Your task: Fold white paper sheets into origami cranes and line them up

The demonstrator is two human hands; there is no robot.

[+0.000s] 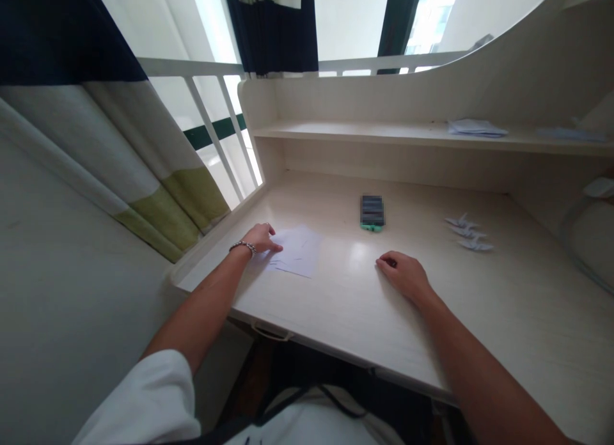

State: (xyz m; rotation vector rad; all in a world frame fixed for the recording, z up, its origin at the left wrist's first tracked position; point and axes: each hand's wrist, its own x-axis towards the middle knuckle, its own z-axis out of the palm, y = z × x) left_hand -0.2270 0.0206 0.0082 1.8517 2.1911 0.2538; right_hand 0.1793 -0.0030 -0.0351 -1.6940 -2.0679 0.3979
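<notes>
The white paper sheets (300, 247) lie flat in a loose, overlapping pile on the left part of the desk (345, 304), a spot that seems chosen to suit the left hand (260, 238), which reaches in from the near left to their left edge. The small folded paper pieces (467, 234) sit grouped well off to the right, probably so that they stay clear of the arms and apart from the flat sheets. The dark device with a green edge (371, 211) lies beyond the right hand (405, 275), between the sheets and the folded pieces, perhaps to leave the near middle free for handwork. The left thumb and fingers are parted over the pile, with the sheets spreading to the right of the fingertips; whether they pinch a sheet or merely rest on it, I cannot tell. The right fingers are curled in towards the thumb, low over the desk, and whether anything is inside them cannot be made out; the pile lies to their left, well apart from them
</notes>
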